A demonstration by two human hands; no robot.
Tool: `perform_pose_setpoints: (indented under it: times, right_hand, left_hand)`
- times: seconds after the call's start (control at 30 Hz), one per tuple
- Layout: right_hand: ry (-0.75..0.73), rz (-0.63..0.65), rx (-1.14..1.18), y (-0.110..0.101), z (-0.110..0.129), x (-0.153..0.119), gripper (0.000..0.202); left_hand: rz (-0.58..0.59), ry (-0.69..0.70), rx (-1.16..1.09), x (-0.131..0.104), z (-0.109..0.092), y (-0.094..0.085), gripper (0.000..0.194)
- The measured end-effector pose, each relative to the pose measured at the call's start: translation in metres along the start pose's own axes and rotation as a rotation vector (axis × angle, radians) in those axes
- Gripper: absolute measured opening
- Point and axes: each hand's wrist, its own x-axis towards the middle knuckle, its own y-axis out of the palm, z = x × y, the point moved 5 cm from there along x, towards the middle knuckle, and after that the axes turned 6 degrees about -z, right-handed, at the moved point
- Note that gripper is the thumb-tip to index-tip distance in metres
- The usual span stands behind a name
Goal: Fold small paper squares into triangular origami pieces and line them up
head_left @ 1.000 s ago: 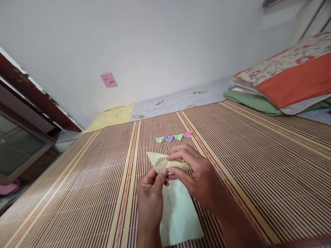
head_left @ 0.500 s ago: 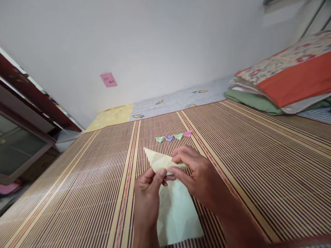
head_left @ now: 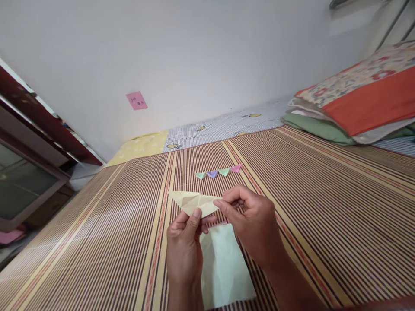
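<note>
A pale yellow sheet of paper (head_left: 194,201), folded into a triangle with crease lines, is held up above the mat between both hands. My left hand (head_left: 186,237) grips its lower point, thumb in front and fingers behind. With thumb and forefinger, my right hand (head_left: 249,216) pinches the triangle's right corner. Under the hands lies a pale green sheet of paper (head_left: 228,268), partly covered by my left hand and wrist. Beyond the triangle, several small folded paper pieces (head_left: 212,173) in green, blue and pink stand in a row.
A striped bamboo mat (head_left: 106,224) covers the surface. Folded bedding (head_left: 363,103) is piled at the right. A patterned sheet (head_left: 210,126) runs along the wall, which bears a pink note (head_left: 136,100). Past the left edge is a glass-panelled cabinet (head_left: 22,181).
The yellow triangle has turned flatter, its left tip swinging left and slightly down. My right hand has shifted right along the paper to its corner, uncovering more of it.
</note>
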Motion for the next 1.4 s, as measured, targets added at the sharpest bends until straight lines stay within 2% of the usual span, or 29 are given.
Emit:
perform_pose_setpoints:
  times: [0.27,0.4,0.47,0.53,0.63,0.8,1.03,1.17,1.3,1.4]
  right_hand:
    - [-0.069,-0.068,-0.025,-0.002,-0.001,0.001,0.018]
    - [-0.078,-0.057,-0.047,-0.002,-0.001,0.000,0.018]
    - [-0.072,-0.055,-0.035,-0.001,-0.001,-0.001,0.017]
    - [-0.049,-0.053,-0.007,0.001,-0.002,-0.001,0.015]
    - [-0.014,-0.072,0.046,0.003,-0.005,-0.002,0.012]
    - [-0.013,-0.082,0.064,0.003,-0.007,-0.003,0.010]
    - [-0.041,-0.077,0.058,-0.001,-0.006,-0.002,0.005]
    - [-0.066,0.004,0.021,-0.010,-0.007,0.007,0.005]
    - [0.044,0.085,0.125,-0.015,-0.016,0.013,0.016]
    - [0.200,0.197,0.227,0.000,-0.025,0.008,0.026]
  left_hand:
    - [-0.009,-0.089,-0.111,-0.005,0.002,0.011,0.025]
    - [-0.013,-0.133,-0.187,-0.006,0.002,0.012,0.026]
    - [-0.055,-0.182,-0.258,-0.006,0.003,0.011,0.016]
    - [-0.145,-0.252,-0.319,-0.005,0.005,0.010,0.009]
    - [-0.276,-0.344,-0.357,-0.006,0.008,0.010,0.023]
    - [-0.339,-0.416,-0.425,-0.008,0.009,0.012,0.023]
    - [-0.363,-0.411,-0.427,-0.010,0.012,0.009,0.021]
    - [-0.382,-0.349,-0.395,-0.005,0.010,0.001,0.019]
    - [-0.389,-0.311,-0.391,-0.002,0.008,-0.005,0.022]
    - [-0.342,-0.276,-0.421,-0.003,0.009,-0.001,0.021]
